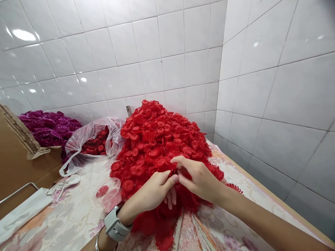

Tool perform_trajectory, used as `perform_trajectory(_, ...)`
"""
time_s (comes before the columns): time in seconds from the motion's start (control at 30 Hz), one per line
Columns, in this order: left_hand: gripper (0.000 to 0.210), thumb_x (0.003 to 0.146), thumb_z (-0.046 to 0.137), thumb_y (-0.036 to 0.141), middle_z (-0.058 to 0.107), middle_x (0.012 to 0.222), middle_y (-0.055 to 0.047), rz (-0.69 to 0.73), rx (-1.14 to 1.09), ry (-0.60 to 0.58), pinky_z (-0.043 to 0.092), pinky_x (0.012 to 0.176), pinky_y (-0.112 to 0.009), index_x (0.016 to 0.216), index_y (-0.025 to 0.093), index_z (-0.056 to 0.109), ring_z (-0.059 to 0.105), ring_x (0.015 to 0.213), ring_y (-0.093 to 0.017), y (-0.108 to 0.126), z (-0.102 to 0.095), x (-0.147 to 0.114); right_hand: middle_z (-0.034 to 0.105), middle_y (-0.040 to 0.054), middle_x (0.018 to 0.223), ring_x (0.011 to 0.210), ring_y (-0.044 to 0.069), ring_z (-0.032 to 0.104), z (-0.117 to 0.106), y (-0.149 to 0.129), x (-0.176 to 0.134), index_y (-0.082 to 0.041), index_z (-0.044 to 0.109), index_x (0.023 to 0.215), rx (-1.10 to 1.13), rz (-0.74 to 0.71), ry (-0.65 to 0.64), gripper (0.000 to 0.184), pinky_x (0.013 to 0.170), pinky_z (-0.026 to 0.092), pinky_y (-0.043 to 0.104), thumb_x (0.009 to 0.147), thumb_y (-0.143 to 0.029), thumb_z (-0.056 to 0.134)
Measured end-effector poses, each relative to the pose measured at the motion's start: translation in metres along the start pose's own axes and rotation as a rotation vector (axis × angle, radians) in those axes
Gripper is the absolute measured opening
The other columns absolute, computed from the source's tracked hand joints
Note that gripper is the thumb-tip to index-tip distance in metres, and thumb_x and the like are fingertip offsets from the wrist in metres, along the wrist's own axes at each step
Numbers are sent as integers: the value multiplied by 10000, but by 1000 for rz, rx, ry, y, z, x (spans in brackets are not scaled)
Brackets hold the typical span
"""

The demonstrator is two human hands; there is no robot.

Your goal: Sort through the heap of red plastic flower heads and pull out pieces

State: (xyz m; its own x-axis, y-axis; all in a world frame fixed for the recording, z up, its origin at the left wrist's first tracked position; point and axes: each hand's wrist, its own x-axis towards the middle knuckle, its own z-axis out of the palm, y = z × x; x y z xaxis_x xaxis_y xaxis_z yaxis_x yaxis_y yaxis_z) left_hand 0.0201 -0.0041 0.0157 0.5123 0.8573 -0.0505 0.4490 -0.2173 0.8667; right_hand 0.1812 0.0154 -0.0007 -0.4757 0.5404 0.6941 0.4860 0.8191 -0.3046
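A tall heap of red artificial flowers [154,139] with curled, fringed petals rises in front of me. My left hand [162,190] is at the heap's near side, its thumb and index finger pinched together and the other fingers curled beneath. My right hand [196,176] meets it from the right, fingertips also pinched. Between the fingertips shows a small part of a red flower [173,172], mostly hidden by the fingers. Below the hands lie flat red fabric pieces [150,223], beside thin pale sticks [202,232] on the table.
Left of the heap stand a clear plastic tub [97,191] with red contents and a plastic bag [115,134] of red flowers. Purple flowers [52,127] are piled behind a cardboard box [15,139]. Tiled walls [162,45] bound the patterned table [70,216] at back and right.
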Motion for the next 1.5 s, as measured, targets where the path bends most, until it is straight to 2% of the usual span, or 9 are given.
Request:
perform_trajectory(0.2, 307, 807, 373, 440, 553, 438, 20, -104, -177, -40, 372, 362, -188, 628, 192, 357, 488, 332, -87, -1, 4, 2, 482, -48, 584, 498, 108, 460, -26, 19, 10, -194, 470, 874, -45, 259, 367, 159, 529, 388, 227, 731, -125, 457)
perform_trajectory(0.33, 279, 781, 409, 426, 580, 468, 12, -74, -244, 71, 384, 370, -187, 651, 180, 402, 513, 347, -91, -4, 4, 4, 539, -27, 690, 587, 113, 506, -29, 11, 10, -214, 462, 943, 198, 252, 198, 165, 562, 416, 224, 779, -211, 482)
perform_trajectory(0.43, 248, 781, 412, 394, 579, 452, 15, -59, -250, 70, 378, 373, -187, 693, 167, 459, 516, 349, -95, -4, 3, 5, 570, 0, 805, 676, 126, 537, -20, 0, 7, -227, 474, 983, 192, 163, 24, 204, 629, 437, 244, 782, -220, 509)
perform_trajectory(0.5, 250, 783, 409, 382, 567, 421, 16, -54, -245, 75, 362, 366, -184, 676, 164, 470, 502, 334, -94, -1, 2, 5, 568, -2, 784, 672, 123, 541, -15, -1, 6, -224, 479, 975, 182, 137, 22, 185, 641, 441, 247, 797, -171, 470)
perform_trajectory(0.73, 244, 755, 416, 337, 592, 455, -22, -82, -314, 102, 372, 388, -195, 587, 161, 446, 538, 371, -108, 7, -1, 2, 564, 4, 724, 647, 147, 547, -21, 21, 12, -203, 470, 931, 31, 359, 519, 161, 649, 446, 280, 774, -181, 501)
perform_trajectory(0.9, 248, 718, 487, 359, 661, 879, -104, 53, -376, 223, 408, 407, -204, 824, 136, 509, 611, 564, -131, 4, -4, 8, 578, 4, 745, 683, 167, 559, -9, 20, 9, -202, 466, 974, 5, 326, 127, 227, 657, 448, 307, 781, -290, 546)
perform_trajectory(1.1, 315, 710, 517, 455, 629, 586, -44, 55, -406, 252, 324, 346, -171, 692, 147, 450, 564, 418, -102, -5, -5, 14, 569, 38, 780, 752, 171, 555, -3, 9, 6, -194, 492, 897, -15, 183, 361, 74, 720, 445, 310, 835, -213, 457)
perform_trajectory(1.37, 437, 737, 478, 544, 468, 342, 46, -13, -283, 199, 170, 288, -166, 544, 154, 449, 348, 229, -37, -11, -8, 10, 576, -5, 754, 686, 122, 565, 2, -16, 3, -211, 474, 925, 248, 99, 143, 128, 659, 466, 243, 802, -190, 500)
perform_trajectory(1.5, 568, 760, 327, 643, 494, 402, 15, -10, -235, 197, 240, 307, -165, 526, 144, 465, 410, 286, -50, -5, -5, 6, 579, 4, 793, 729, 136, 564, 4, -17, 2, -208, 481, 935, 239, 111, 72, 196, 688, 470, 260, 754, -160, 539)
